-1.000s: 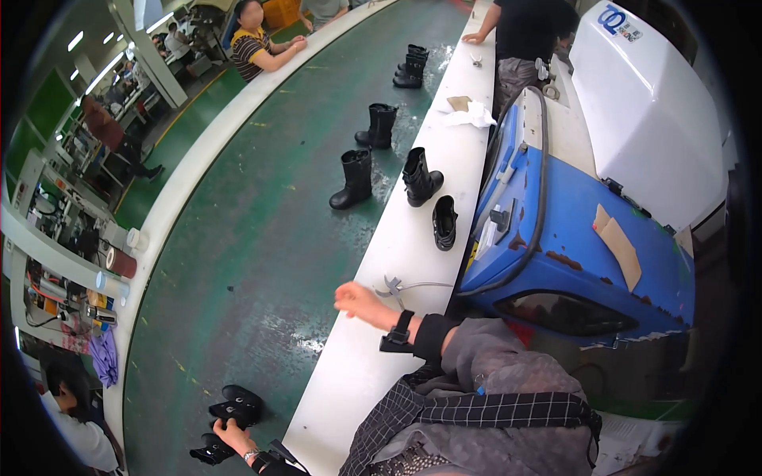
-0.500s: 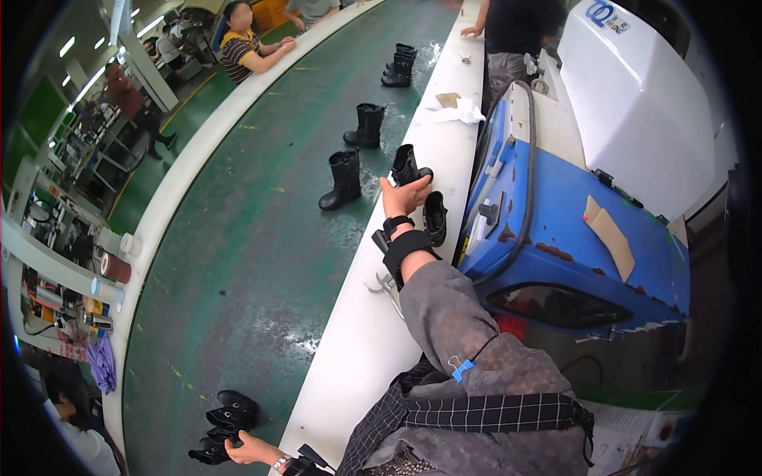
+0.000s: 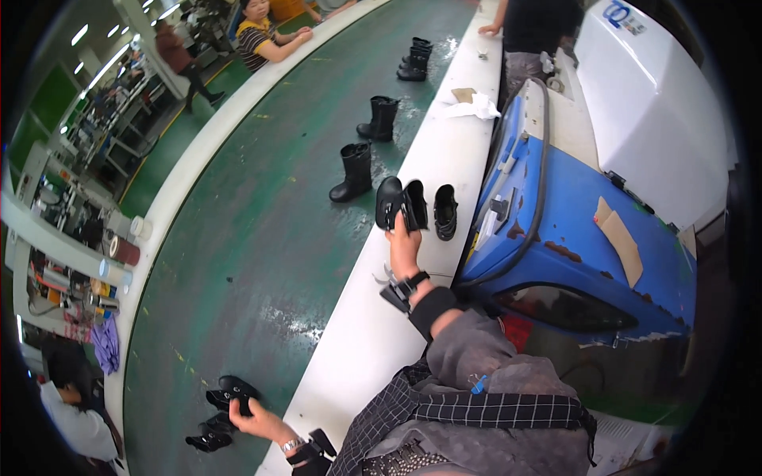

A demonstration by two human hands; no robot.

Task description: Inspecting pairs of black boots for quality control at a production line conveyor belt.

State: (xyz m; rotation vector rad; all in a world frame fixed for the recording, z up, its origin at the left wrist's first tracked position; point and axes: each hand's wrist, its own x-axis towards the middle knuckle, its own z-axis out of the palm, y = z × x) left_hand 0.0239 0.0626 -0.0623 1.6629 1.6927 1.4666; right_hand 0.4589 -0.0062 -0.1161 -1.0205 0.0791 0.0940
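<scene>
My right hand [image 3: 405, 252] is closed round a black boot [image 3: 389, 202], held tilted above the white ledge with its opening to the right. Another black boot [image 3: 445, 213] stands just to the right on the ledge. At the lower left, my left hand [image 3: 260, 422] has its fingers closed on a black boot [image 3: 236, 387] over the green belt. Beside that one lies more black footwear [image 3: 210, 434], whose exact number I cannot make out. Metal pliers [image 3: 385, 275] lie on the ledge, partly hidden behind my right wrist.
Two black boots [image 3: 352, 173] [image 3: 379, 119] stand on the green belt [image 3: 254, 238], with several more farther off. White paper [image 3: 474, 106] lies on the ledge [image 3: 341, 357]. A blue machine [image 3: 571, 230] borders it on the right. Across the belt sits a person [image 3: 266, 44].
The boot near my right hand is now gripped, turned and brought nearer. My left fingers have closed on a boot, which is now apart from the footwear beside it.
</scene>
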